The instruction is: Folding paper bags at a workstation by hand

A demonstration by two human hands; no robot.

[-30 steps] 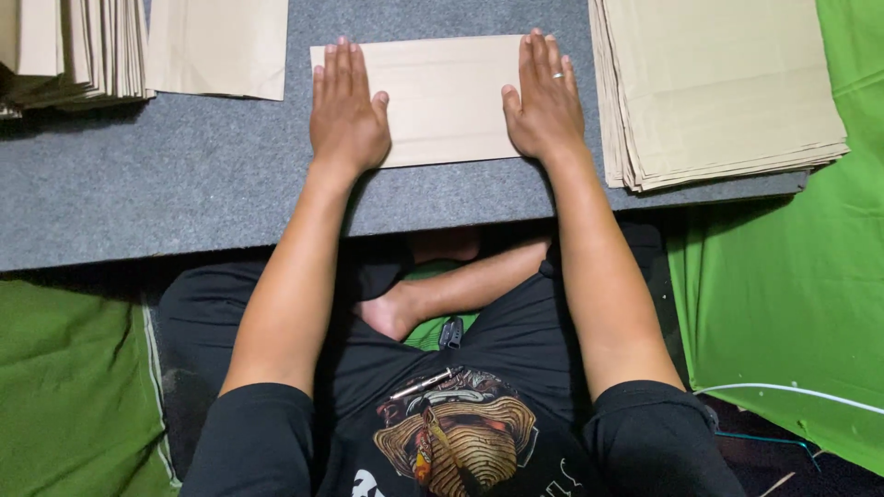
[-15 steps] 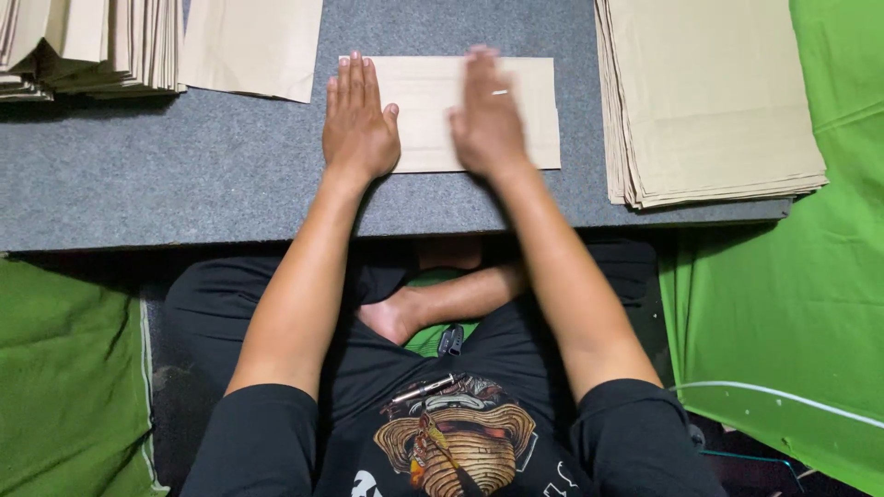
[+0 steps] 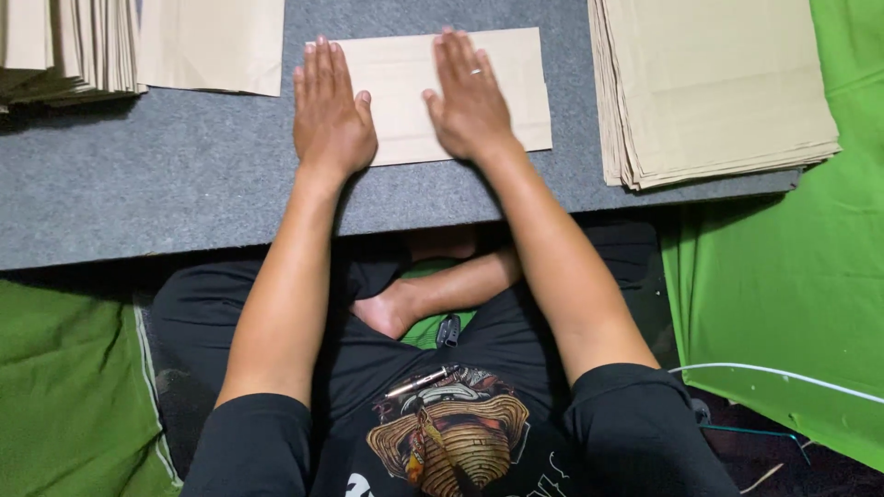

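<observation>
While both palms press flat with fingers spread, the left hand (image 3: 331, 115) and right hand (image 3: 470, 101) rest on a smooth tan folded paper sheet (image 3: 525, 92) lying on the grey felt-like board (image 3: 184, 184), between two paper stacks (image 3: 718, 87).

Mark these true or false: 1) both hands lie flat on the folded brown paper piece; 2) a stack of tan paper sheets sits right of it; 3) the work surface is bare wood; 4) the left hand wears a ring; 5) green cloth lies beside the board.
1) True: the left hand and right hand press palm-down on the folded brown paper piece.
2) True: the stack of tan paper sheets lies to its right, apart from it.
3) False: it is a grey felt-like board.
4) False: the ring is on the right hand.
5) True: green cloth lies at the right.
</observation>
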